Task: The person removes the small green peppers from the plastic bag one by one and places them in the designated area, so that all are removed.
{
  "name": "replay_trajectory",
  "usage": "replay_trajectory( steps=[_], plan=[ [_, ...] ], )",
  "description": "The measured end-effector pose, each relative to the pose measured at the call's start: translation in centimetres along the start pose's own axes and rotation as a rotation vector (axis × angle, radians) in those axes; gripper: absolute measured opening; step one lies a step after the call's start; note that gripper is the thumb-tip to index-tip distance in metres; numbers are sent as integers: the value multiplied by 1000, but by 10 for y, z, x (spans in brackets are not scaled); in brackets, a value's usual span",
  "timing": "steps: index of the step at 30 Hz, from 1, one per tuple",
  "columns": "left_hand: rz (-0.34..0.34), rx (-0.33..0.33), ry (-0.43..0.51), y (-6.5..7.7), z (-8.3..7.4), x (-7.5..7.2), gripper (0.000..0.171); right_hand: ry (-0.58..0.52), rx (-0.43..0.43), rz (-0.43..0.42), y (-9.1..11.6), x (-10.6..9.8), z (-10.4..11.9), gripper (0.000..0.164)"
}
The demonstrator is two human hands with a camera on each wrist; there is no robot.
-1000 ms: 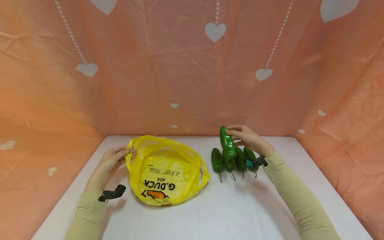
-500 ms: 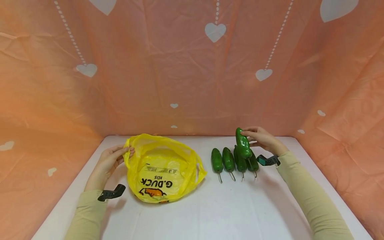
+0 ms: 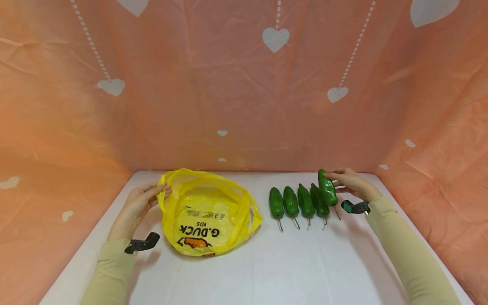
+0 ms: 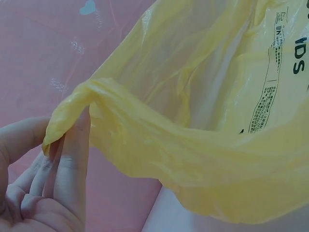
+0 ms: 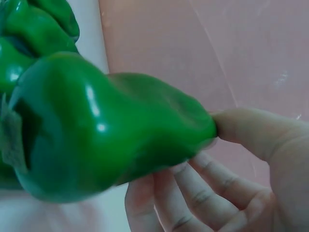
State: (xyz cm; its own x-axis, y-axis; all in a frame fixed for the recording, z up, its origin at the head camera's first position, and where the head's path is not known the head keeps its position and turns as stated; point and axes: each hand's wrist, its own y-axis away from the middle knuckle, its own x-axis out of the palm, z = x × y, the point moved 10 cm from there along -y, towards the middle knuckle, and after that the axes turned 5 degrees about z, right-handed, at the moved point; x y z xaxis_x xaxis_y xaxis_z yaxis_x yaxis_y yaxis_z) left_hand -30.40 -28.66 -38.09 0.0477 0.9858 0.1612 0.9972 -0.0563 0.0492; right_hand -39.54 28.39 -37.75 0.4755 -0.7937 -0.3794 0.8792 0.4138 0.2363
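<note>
My left hand pinches the left edge of a yellow plastic bag, whose mouth gapes upward; the thumb and fingers nip its rim in the left wrist view. Black lettering and an orange print show on the bag. At the right, my right hand grips a glossy green pepper by its tip, thumb on one side and fingers beneath, as the right wrist view shows of the same pepper. The stem points toward me. This pepper stands at the right end of a row of green peppers.
Several peppers lie side by side on the white table, stems toward me, right of the bag. An orange cloth with pale hearts hangs behind the table's back edge and along both sides. Each wrist wears a black strap.
My right hand has moved right and lower with the pepper, from above the middle of the row to its right end. The left hand still holds the bag, which has shifted slightly left.
</note>
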Motion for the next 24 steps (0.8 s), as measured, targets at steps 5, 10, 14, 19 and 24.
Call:
replay_trajectory(
  steps=[5,10,14,19,24],
  plan=[
    [-1,7,-26,0,-1,2,64,28,3,0,5,-6,-8,61],
    [8,15,-21,0,-2,4,60,20,17,-14,10,-13,-17,59],
    [7,13,-11,0,-1,4,56,4,41,-23,11,-16,-27,55],
    [1,9,-23,0,-1,3,60,-2,65,-15,11,-16,-39,52],
    [-8,-6,-9,1,0,1,66,-2,74,-25,11,-16,-47,47]
  ],
)
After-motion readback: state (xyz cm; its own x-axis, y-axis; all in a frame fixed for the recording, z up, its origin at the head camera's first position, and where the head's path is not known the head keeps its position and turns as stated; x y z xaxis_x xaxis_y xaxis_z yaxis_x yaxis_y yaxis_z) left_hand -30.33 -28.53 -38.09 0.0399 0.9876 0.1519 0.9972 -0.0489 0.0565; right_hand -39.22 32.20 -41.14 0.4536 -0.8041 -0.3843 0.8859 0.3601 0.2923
